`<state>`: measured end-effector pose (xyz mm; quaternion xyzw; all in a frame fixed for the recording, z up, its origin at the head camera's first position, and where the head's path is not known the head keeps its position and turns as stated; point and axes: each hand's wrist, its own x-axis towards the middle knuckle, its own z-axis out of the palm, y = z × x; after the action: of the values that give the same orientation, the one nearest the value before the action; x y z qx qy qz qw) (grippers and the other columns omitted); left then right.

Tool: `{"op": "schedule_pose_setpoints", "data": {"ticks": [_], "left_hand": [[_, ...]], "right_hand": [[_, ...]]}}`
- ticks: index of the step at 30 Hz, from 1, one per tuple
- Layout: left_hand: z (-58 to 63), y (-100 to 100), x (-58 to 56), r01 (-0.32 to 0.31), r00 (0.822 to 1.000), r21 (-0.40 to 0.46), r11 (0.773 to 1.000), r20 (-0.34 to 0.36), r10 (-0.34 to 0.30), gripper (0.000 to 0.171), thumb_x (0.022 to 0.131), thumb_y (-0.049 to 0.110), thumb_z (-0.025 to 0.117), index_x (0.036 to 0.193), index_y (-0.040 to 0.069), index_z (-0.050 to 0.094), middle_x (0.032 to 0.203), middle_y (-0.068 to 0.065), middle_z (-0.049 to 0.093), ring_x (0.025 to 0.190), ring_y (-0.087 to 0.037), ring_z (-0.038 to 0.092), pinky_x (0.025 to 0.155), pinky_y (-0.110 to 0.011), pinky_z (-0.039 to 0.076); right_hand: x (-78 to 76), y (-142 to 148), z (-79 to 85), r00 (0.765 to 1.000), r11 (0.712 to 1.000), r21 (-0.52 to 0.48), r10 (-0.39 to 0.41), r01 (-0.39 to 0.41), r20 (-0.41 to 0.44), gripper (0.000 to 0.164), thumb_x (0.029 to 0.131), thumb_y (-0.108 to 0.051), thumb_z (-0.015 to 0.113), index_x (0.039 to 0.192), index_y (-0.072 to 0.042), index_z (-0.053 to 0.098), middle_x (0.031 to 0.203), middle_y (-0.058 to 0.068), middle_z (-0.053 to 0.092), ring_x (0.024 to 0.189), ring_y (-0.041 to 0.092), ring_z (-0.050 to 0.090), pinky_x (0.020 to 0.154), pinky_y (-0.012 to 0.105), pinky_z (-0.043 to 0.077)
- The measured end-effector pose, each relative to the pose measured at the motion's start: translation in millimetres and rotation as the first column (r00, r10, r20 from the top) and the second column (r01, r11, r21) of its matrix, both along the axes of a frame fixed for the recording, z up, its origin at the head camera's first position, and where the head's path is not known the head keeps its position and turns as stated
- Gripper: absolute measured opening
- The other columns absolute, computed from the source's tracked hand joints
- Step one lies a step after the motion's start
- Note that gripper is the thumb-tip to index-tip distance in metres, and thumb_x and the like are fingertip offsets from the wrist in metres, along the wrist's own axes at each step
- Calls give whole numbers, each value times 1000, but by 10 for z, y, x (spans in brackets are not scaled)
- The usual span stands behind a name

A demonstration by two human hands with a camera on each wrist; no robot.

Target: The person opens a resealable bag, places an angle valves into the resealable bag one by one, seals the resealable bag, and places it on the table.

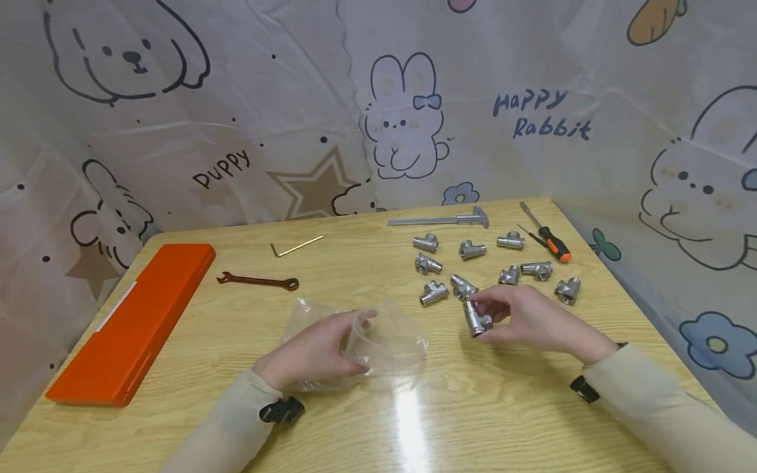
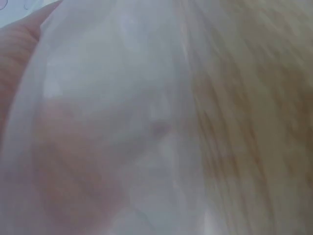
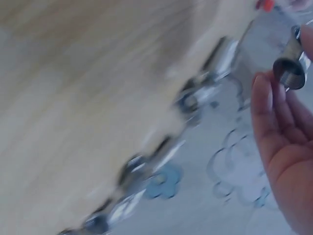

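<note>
Tee fitting [image 1: 475, 320], silvery, hollow-ended, pinched in right grip [image 1: 529, 317], left grip [image 1: 313, 348] curled round clear bag [image 1: 395, 341].

I log one yellow-tan, straight-edged, wood-grained table [image 1: 207, 358]. Behind it and along both its sides I see one creased, greyish-beige, cloth-like backdrop [image 1: 284, 85], printed with a black-outlined puppy [image 1: 131, 59], black-outlined rabbit [image 1: 405, 125], brown five-pointed star [image 1: 319, 189], blue five-petalled flower [image 1: 717, 344] and dark hand-drawn lettering [image 1: 530, 100]. On the table's near part I note one narrow white streak of reflected light [image 1: 410, 420].

head view – bright, glare on table [image 1: 408, 427] | wrist views – blurred, left one hazy
</note>
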<state>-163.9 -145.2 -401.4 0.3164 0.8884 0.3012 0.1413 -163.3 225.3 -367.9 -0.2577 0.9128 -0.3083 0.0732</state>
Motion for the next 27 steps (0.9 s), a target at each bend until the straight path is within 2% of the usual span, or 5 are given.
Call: {"op": "schedule_pose_setpoints", "data": {"ticks": [5,12,18,23,27], "left_hand": [[-19,19,11,14,1000,13,1000,18,-14,97,75,24,85,156,22,32,149,1,46,134,-18,44,112,-39,35],[-45,49,18,69,998,94,993,-4,-69,96,71,16,87,152,28,37,137,7,55,122,-11,53,108,-34,40],[-35,62,30,79,997,144,986,12,-82,92,69,12,86,147,32,42,130,9,59,108,-8,58,97,-32,48],[-32,62,39,77,996,165,983,33,-83,85,70,13,87,142,33,47,128,13,58,114,-8,57,103,-35,44],[-32,55,48,78,997,155,985,15,-81,84,71,21,89,142,35,47,132,16,56,120,-7,53,107,-37,41]], "right_hand": [[70,-348,129,999,999,-33,35,-35,-15,60,74,-18,88,126,0,64,96,-6,66,89,10,62,80,25,56],[129,-793,191,992,993,-37,111,-114,-60,57,73,-18,88,122,0,66,91,-7,66,82,6,61,75,24,56],[135,-1090,150,989,990,-32,137,-139,-57,52,72,-16,88,118,-1,68,87,-6,66,75,5,60,67,21,54],[123,-1297,69,989,988,-40,150,-149,11,44,75,-12,85,115,-4,69,84,-6,66,72,5,61,66,21,54],[110,-1460,-27,988,987,-43,157,-157,9,37,76,-16,84,110,-9,70,84,-5,67,72,5,62,65,20,54]]}}
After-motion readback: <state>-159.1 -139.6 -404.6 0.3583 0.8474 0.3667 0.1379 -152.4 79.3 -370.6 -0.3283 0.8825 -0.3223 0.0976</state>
